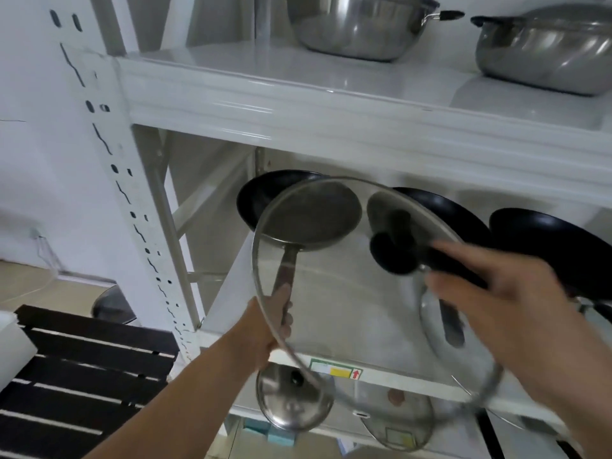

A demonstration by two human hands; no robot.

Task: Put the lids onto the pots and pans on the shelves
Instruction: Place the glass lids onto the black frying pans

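1. Left hand (pixel 276 321): fingers wrapped around the small frying pan (pixel 311 220) handle, pan over the middle shelf (pixel 331 313).
2. Right hand (pixel 503 303): fingers gripping the tilted glass lid (pixel 357 309) at its black knob (pixel 394 251).
3. Two steel pots (pixel 357 24) above.

A dark slatted bench (pixel 82 369) stands beside a white wall (pixel 29 127).

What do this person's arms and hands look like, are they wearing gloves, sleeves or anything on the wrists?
Both are bare. The left hand and its forearm show no glove, sleeve, watch or ring. The right hand is blurred, but it too looks ungloved, with no sleeve or band visible down to the picture's edge.
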